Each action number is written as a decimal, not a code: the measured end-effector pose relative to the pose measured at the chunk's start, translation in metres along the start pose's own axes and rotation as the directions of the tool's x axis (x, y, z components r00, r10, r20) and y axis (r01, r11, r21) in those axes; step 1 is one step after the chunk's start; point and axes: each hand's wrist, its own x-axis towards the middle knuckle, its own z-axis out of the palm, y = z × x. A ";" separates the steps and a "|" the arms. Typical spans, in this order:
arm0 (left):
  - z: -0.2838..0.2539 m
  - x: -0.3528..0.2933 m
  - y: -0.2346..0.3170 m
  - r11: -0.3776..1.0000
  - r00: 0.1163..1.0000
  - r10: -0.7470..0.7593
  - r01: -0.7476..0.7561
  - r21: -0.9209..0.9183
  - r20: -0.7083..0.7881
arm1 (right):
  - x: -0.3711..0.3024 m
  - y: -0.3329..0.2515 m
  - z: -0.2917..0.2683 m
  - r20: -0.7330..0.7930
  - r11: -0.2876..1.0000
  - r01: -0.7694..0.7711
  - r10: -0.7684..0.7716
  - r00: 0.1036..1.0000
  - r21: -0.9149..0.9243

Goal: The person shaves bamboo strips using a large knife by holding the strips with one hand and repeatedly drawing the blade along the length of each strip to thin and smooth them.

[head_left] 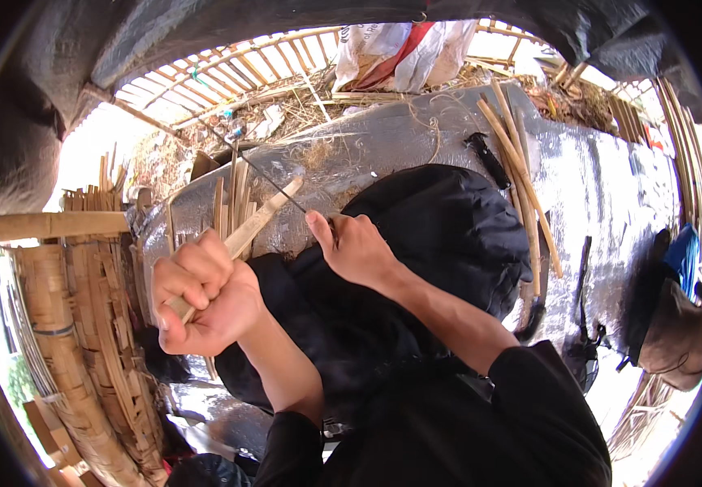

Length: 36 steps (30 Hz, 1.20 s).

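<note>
My left hand [209, 304] is closed in a fist around a pale split bamboo strip [263, 219], which slants up and to the right over my lap. My right hand [359, 250] is wrapped around the handle of a knife, the handle itself hidden by the fingers. Its long, thin, dark blade [263, 170] points up and to the left and crosses the strip near its far end; whether it bites into the bamboo I cannot tell. Black clothing [440, 223] covers my bent legs below both hands.
Silver foil sheeting [602, 183] lies around me, with thin shavings [318, 152] on it. Long bamboo sticks [521, 162] and a black sheath-like object [487, 161] lie to the right. Split bamboo [62, 325] stands at left. A white-and-red sack [403, 53] is behind; dark tarpaulin [229, 40] hangs overhead.
</note>
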 end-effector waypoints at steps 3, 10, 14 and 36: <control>0.006 0.003 -0.011 1.000 0.999 0.018 -0.019 0.015 0.038 | -0.019 -0.017 -0.006 -0.076 0.960 0.151 -0.136 0.988 0.237; 0.001 0.006 -0.002 0.999 0.999 0.037 -0.037 -0.025 -0.013 | 0.011 0.013 -0.011 0.068 0.999 -0.020 0.018 0.998 0.034; 0.014 0.008 -0.012 0.999 0.999 -0.036 0.035 0.017 0.031 | -0.012 -0.053 -0.037 -0.024 0.897 0.120 -0.122 0.992 0.424; -0.040 0.004 0.038 0.993 0.996 -0.090 0.091 0.075 -0.008 | -0.002 -0.014 0.014 0.158 0.983 0.110 -0.086 0.984 -0.147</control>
